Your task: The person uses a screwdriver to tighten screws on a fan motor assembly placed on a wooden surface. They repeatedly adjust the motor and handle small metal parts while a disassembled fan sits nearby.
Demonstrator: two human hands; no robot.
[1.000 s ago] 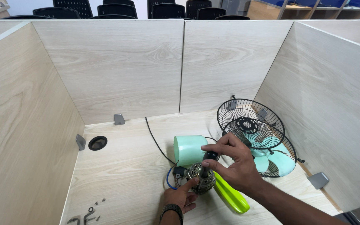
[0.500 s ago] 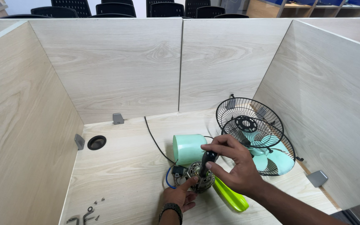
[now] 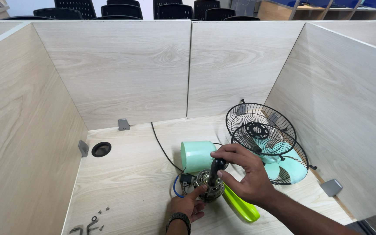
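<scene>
No packages, labels, signs or screens are visible anywhere in this view.

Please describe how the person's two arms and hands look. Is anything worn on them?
Both arms are bare, with no sleeves or gloves in view. The left hand has a dark wristwatch with a round bezel on its wrist. The right hand shows no ring, band or watch.
</scene>
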